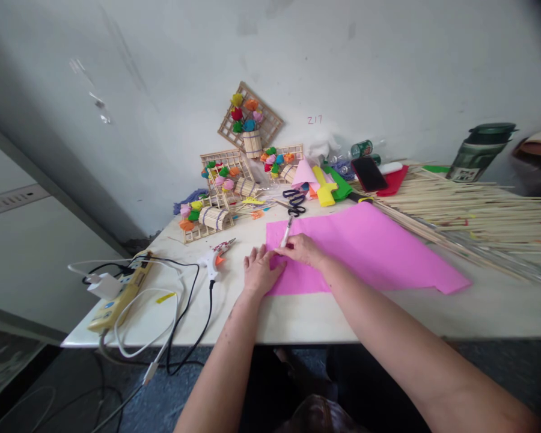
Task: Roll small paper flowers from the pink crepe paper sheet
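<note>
A large sheet of pink crepe-like paper [365, 246] lies on the white table. My left hand [260, 270] rests on its left edge with the fingers spread, pressing it down. Just to the right, my right hand [300, 249] is closed around a slim white pen [287, 231], which leans upward from the fingers. The pen's lower end is hidden by the hand, close to the left fingertips. Black-handled scissors [294, 203] lie just beyond the pen. Left of my left hand is a white glue gun [213, 261].
Stick lattices with colourful paper flowers [214, 216] stand at the back. A yellow power strip [121, 294] and cables occupy the left. At the right are many thin wooden sticks [469, 207], a phone [368, 174] and a dark green bottle [480, 153].
</note>
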Tool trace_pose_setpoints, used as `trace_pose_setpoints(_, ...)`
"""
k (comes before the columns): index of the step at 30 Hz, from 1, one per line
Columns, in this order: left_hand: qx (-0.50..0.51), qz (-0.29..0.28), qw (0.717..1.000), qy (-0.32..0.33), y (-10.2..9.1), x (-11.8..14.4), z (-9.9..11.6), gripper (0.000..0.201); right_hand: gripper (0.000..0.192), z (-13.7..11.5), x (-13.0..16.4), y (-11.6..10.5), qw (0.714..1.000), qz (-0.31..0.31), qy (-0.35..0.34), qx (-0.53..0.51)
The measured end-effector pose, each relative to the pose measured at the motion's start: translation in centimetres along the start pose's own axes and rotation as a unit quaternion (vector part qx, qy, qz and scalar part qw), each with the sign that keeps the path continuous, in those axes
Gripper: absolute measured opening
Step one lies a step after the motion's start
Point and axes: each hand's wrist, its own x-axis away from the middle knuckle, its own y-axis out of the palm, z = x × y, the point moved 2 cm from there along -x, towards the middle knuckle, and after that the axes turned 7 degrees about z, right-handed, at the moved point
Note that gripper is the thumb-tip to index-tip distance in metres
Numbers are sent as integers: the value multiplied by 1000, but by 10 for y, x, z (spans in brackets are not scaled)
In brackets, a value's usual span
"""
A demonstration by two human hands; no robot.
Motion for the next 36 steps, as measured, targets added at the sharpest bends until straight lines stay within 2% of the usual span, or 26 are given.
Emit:
trace_pose_setpoints(13,7,-4,1000,-4,-2,0,1,48,29,-5,1,-2,1000,-4,-5,17)
trace_pose_setpoints(17,16,5,1000,-2,-2,1,1,43,25,-1,-1,-3,998,0,28,-54)
trace_pose_setpoints(20,27,19,999,-5,-1,1,0,45,24,6,-3,0,991,28,51,-120)
trace_pose_setpoints(25,34,46,998,-8,1,0,-2,55,20,15,-6,-1,984,48,39,-165)
trace_pose_setpoints(29,30,37,999,-8,0,0,-2,54,21,12,-3,-5,989,-3,-4,-147)
trace_pose_setpoints(32,29,36,999,-10,-1,0,-1,56,23,6,0,-7,991,-52,-12,-121)
trace_pose_setpoints(36,28,34,999,-12,0,0,-2,59,23,-3,1,-9,993,-66,-49,-81)
